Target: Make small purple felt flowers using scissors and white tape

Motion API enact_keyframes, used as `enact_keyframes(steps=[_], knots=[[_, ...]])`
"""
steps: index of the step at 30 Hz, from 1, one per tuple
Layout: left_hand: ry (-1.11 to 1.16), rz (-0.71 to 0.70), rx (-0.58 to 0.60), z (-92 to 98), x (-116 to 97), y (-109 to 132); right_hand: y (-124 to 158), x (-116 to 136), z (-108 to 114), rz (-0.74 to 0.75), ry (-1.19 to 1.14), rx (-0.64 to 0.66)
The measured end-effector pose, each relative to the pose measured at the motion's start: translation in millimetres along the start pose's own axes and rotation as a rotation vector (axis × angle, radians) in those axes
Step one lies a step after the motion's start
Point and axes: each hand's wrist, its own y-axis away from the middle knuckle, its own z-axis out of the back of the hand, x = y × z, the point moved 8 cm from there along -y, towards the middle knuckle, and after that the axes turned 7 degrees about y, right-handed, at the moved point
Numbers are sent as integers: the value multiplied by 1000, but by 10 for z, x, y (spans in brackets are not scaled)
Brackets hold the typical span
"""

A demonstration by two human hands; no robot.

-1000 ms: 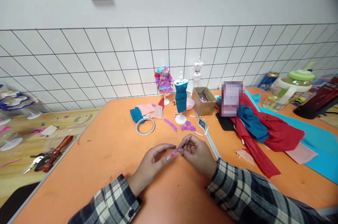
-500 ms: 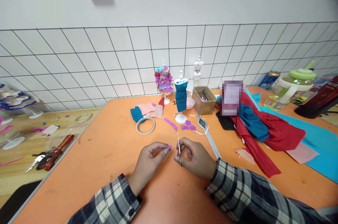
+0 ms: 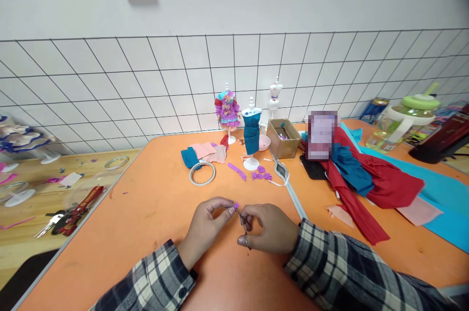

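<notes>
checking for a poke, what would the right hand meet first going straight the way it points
Probably the left hand, which pinches a purple scrap, though depth is hard to judge.

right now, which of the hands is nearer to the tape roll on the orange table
Left. The left hand, pinching a purple piece, is on the near side of the tape roll, not touching it; the right hand, holding scissors, is farther off to the right.
</notes>
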Motion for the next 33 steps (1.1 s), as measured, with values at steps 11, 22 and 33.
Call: enact_keyframes(steps=[11,22,33], knots=[[83,-6,18,-3,-2,-15,-9,-34,14,-15,-131,27],[86,-4,47,-11,-34,-11,-13,-47,-45,-11,-246,73],[142,43,86,-30,12,-21,-20,-65,-72,-46,-273,97]])
